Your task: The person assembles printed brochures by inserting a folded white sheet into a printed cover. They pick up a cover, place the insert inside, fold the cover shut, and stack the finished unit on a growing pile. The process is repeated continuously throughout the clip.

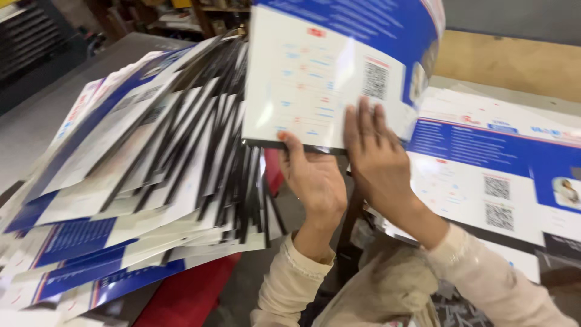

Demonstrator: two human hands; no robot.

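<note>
Both forearms rose from the bottom of the frame in cream sleeves, wrists bent back. The left hand (315, 178) sat under the lower edge of a glossy printed sheet (321, 72), white and blue, thumb hooked up over the front of that edge and the palm cupped behind it, so it had hold of the sheet. The right hand (375, 157) lay nearly flat, fingers spread and pressed against the sheet's lower right part. The sheet stood tilted at upper centre of the frame. At left a fanned stack of similar sheets (139, 181) sloped down over the surface (36, 121). At right more printed sheets (496, 175) lay flat. Something red (193, 290) showed beneath the stack at bottom centre.
</note>
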